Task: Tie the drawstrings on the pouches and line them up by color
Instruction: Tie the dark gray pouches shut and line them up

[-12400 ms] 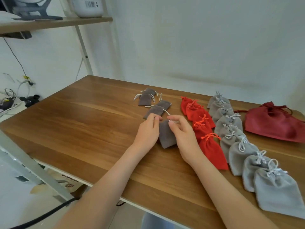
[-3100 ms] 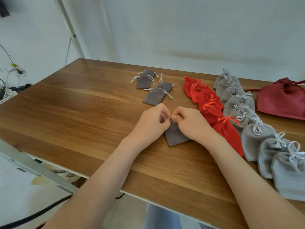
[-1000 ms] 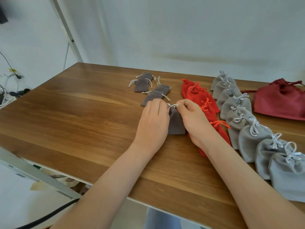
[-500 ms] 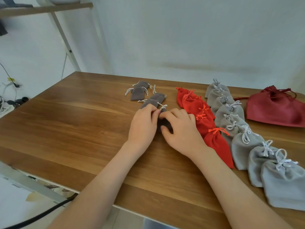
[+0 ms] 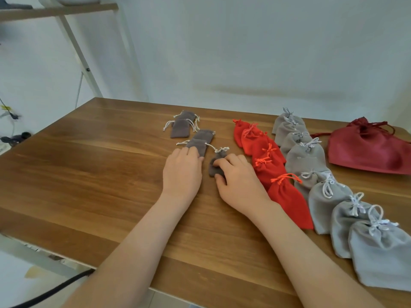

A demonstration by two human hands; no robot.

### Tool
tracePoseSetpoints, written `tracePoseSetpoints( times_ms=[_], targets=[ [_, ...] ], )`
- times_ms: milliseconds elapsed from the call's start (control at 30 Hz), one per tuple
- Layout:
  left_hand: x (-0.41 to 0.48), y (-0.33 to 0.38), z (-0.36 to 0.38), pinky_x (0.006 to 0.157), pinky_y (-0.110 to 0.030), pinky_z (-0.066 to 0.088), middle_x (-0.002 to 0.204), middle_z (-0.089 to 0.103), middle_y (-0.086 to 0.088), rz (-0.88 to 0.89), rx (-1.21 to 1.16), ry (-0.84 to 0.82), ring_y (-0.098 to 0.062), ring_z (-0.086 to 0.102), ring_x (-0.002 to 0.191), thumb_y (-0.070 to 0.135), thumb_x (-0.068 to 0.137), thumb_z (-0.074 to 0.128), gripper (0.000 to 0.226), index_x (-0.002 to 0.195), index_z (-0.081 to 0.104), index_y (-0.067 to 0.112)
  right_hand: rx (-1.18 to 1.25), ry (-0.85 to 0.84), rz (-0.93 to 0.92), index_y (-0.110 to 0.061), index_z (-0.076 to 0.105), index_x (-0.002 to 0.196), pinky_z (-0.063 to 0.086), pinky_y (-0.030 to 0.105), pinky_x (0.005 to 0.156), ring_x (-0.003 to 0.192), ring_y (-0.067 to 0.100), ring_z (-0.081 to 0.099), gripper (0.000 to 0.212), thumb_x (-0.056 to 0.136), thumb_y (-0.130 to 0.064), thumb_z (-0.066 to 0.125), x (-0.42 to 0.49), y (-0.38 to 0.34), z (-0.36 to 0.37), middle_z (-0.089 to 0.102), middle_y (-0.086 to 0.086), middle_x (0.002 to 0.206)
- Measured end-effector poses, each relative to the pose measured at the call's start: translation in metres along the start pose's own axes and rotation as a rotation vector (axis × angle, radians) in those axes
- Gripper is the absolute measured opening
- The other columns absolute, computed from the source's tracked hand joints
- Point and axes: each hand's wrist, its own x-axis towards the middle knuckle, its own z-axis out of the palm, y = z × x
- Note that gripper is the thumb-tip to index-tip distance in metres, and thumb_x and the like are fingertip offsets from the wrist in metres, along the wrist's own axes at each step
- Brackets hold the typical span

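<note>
Under my right fingers lies a small dark grey pouch. They curl over its far half while my thumb presses in at its near edge, so my right hand has it pinched against the table. Its pale drawstring is bunched in a knot at the far end, just past my fingertips.

My left hand lies flat just to the left, fingers straight and together, gripping nothing. The tips rest on the near end of a second dark grey pouch, whose cords trail loose to either side. A third dark grey pouch lies against its far end, and farther left sit two more dark grey pouches, one overlapping the other, cords loose.

Right of my right hand a row of red pouches runs from far to near, overlapping, their orange cords tied; the nearest lies just beside my wrist. Beyond them on the right runs a longer row of light grey pouches with white cords tied, reaching the table's near right corner.

At the far right lies a larger dark red bag, well apart from both hands. Up at the far left is a shelf on a white frame, and a dark cable runs below the table's near edge.
</note>
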Motion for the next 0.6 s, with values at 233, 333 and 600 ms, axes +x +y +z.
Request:
tracePoseSetpoints(
  times_ms=[233, 333, 600],
  targets=[
    [-0.003, 0.006, -0.017, 0.063, -0.035, 0.039, 0.077, 0.051, -0.011, -0.046, -0.089, 0.411, -0.025, 0.045, 0.07, 0.018, 0.101, 0.039, 0.026, 0.083, 0.052, 0.005, 0.214, -0.012, -0.046, -0.016, 0.05, 0.131, 0.04, 0.035, 0.098, 0.112, 0.019, 0.049, 0.042, 0.09, -0.015, 0.054, 0.002, -0.004, -0.003, 0.057, 0.001, 0.123],
    [-0.006, 0.009, -0.023, 0.065, -0.035, 0.037, 0.077, 0.051, -0.013, 0.143, -0.195, 0.47, -0.025, 0.044, 0.069, 0.016, 0.1, 0.039, 0.026, 0.081, 0.053, 0.004, 0.699, 0.098, 0.162, -0.026, 0.048, 0.126, 0.045, 0.019, 0.089, 0.101, 0.002, 0.058, 0.032, 0.095, -0.022, 0.054, 0.003, -0.013, -0.015, 0.063, -0.01, 0.106],
    [-0.012, 0.016, -0.031, 0.074, -0.03, 0.038, 0.082, 0.058, -0.006, 0.485, -0.42, 0.17, -0.02, 0.05, 0.078, 0.011, 0.089, 0.054, 0.014, 0.078, 0.06, 0.005, 1.256, 0.14, 0.424, -0.012, 0.055, 0.115, 0.051, 0.025, 0.069, 0.083, 0.015, 0.062, 0.02, 0.096, -0.017, 0.05, 0.009, -0.018, -0.021, 0.065, 0.01, 0.097]
  ],
)
